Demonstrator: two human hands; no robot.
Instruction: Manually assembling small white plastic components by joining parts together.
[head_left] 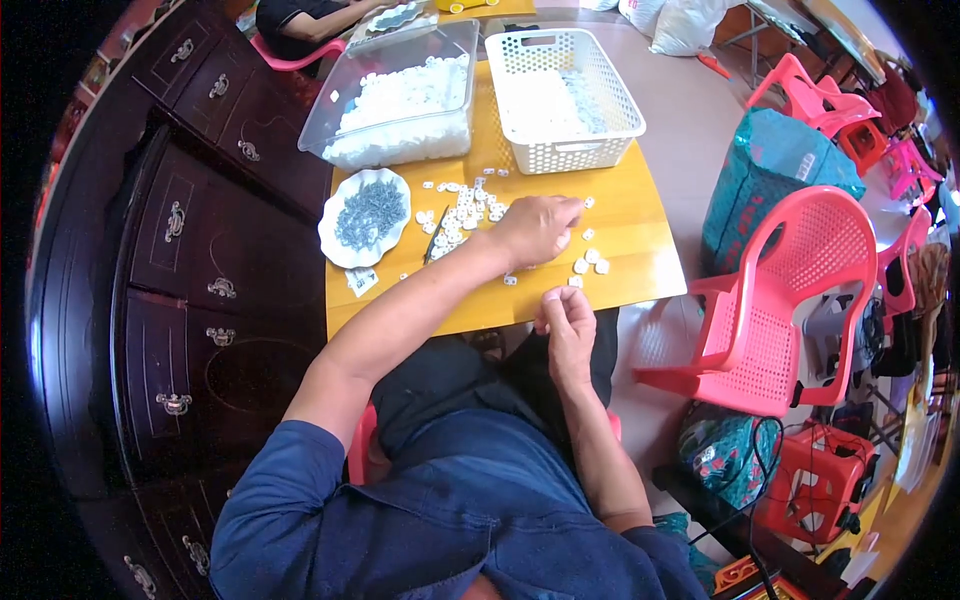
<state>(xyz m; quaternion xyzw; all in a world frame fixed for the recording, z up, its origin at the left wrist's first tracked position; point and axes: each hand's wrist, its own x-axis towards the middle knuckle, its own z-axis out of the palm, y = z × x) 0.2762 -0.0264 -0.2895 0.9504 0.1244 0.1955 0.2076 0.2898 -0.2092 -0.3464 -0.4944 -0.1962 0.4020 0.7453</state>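
Note:
My left hand reaches across the yellow table, palm down. Its fingers are bent together over the small white plastic pieces, and whatever they pinch is hidden. Near its fingertips lies one loose white piece. At the table's front edge, my right hand has thumb and fingers pressed together; I cannot make out what is between them. A group of white pieces rests just beyond it. Left of my left hand spreads a larger scatter of white pieces, with a thin dark tool, possibly tweezers, beside it.
A white scalloped dish holds small grey metal parts. Behind stand a clear bin and a white perforated basket, both holding white pieces. Dark drawers line the left; a pink chair stands right. Another person sits at the back.

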